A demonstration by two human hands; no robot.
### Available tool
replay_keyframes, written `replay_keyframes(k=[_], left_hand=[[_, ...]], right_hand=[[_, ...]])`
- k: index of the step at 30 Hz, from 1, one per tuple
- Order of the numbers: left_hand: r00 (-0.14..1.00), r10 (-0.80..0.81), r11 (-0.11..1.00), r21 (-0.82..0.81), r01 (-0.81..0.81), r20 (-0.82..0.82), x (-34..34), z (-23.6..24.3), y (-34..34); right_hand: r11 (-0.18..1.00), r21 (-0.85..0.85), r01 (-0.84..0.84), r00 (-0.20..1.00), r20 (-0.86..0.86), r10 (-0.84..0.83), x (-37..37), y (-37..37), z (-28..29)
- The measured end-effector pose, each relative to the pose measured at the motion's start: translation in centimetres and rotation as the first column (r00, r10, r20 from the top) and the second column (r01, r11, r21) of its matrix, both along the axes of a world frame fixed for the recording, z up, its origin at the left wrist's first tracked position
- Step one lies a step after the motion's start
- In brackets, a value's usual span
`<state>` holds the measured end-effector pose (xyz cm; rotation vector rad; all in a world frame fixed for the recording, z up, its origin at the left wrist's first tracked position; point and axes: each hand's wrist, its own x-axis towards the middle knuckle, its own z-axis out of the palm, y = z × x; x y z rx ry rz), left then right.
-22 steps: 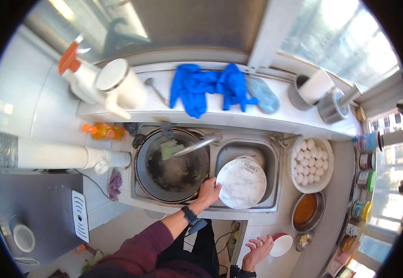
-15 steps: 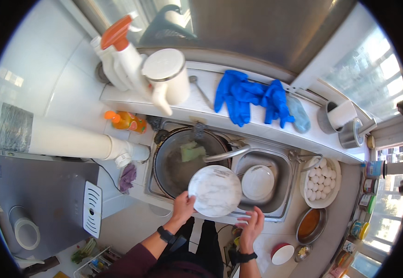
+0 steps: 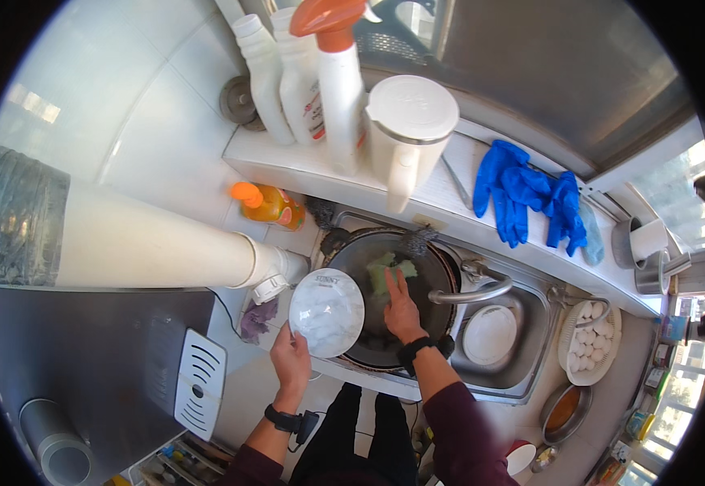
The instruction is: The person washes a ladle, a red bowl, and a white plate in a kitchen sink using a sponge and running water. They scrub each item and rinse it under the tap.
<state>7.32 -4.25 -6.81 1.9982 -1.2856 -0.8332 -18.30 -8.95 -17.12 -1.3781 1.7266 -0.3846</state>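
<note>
My left hand [image 3: 291, 358] grips the lower edge of a round white plate [image 3: 326, 314] with a grey marbled pattern, its face tilted up. The plate is over the left rim of a big dark pan [image 3: 362, 320], which sits in the left sink basin and seems to hold water. Over that pan my right hand [image 3: 402, 309] reaches, fingers stretched out toward a pale green cloth [image 3: 385, 274]. The fingertips overlap the cloth's edge; whether they touch it I cannot tell. In the right basin lies another white plate [image 3: 490, 334].
A metal faucet [image 3: 482, 290] juts over the pan's right side. On the ledge behind stand a spray bottle [image 3: 340, 105] and a white pitcher [image 3: 409, 121], with blue gloves [image 3: 522, 194] beside them. An orange detergent bottle [image 3: 271, 206] stands left. A basket of eggs [image 3: 591, 344] is right.
My left hand has carried the plate leftward, from between the basins to the pan's left side. My right hand has moved from in front of the sink to the green cloth. The view has shifted left.
</note>
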Motion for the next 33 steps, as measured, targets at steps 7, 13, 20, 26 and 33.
replay_keyframes(k=[7, 13, 20, 26, 33], left_hand=[[0.966, -0.144, 0.974, -0.143, 0.177, 0.217, -1.6, -1.4, -1.9], [0.942, -0.242, 0.954, -0.120, 0.275, 0.232, -4.2, -4.9, -3.9], [0.957, -0.284, 0.936, 0.201, 0.290, -0.061, -6.8, -8.9, -4.6], [0.855, -0.078, 0.876, 0.374, 0.305, -0.513, -8.1, -10.4, -3.5], [0.711, -0.006, 0.824, 0.399, 0.401, -0.703, -8.6, -10.4, -2.8]], right_hand=[[0.997, -0.077, 0.021, 0.982, -0.184, -0.035, -0.3, -1.0, -2.5], [0.877, -0.220, 0.427, 0.896, 0.230, -0.379, -2.8, 5.0, 2.0], [0.806, 0.139, 0.576, 0.725, 0.368, -0.582, -3.5, 6.7, 0.3], [0.905, 0.038, 0.424, 0.898, 0.115, -0.425, -2.4, 4.5, -6.9], [0.781, 0.322, 0.535, 0.638, 0.451, -0.624, 0.5, 0.3, -7.4]])
